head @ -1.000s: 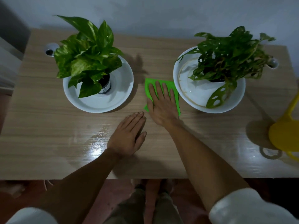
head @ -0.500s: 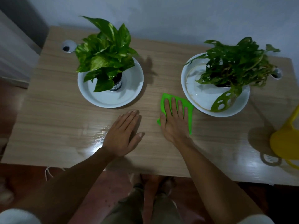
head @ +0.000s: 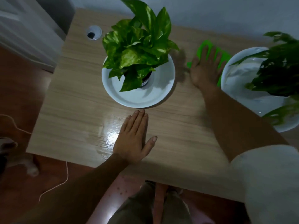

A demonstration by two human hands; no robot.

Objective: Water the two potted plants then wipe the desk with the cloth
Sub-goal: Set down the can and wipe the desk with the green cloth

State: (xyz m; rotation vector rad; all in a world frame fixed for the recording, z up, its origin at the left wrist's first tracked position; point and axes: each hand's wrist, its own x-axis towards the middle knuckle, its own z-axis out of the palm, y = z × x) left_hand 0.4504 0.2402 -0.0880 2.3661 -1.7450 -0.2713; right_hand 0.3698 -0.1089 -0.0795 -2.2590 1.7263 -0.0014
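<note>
Pressing flat-fingered, right hand (head: pixel 204 69) pins cloth (head: pixel 224 57); left hand (head: pixel 131 137) rests open, desk (head: pixel 77 110).

From my remote seat I see a round cable port (head: pixel 93 34) with a pale rim and dark centre set near the far left corner, beside a white panelled surface (head: pixel 24 29) standing at the left. A thin white cord (head: pixel 63 178) trails across the reddish-brown floor (head: pixel 24 97) at lower left, and a blurred pale object (head: pixel 30 167) that I cannot identify lies near it. A grey wall (head: pixel 210 15) runs along the back.
</note>
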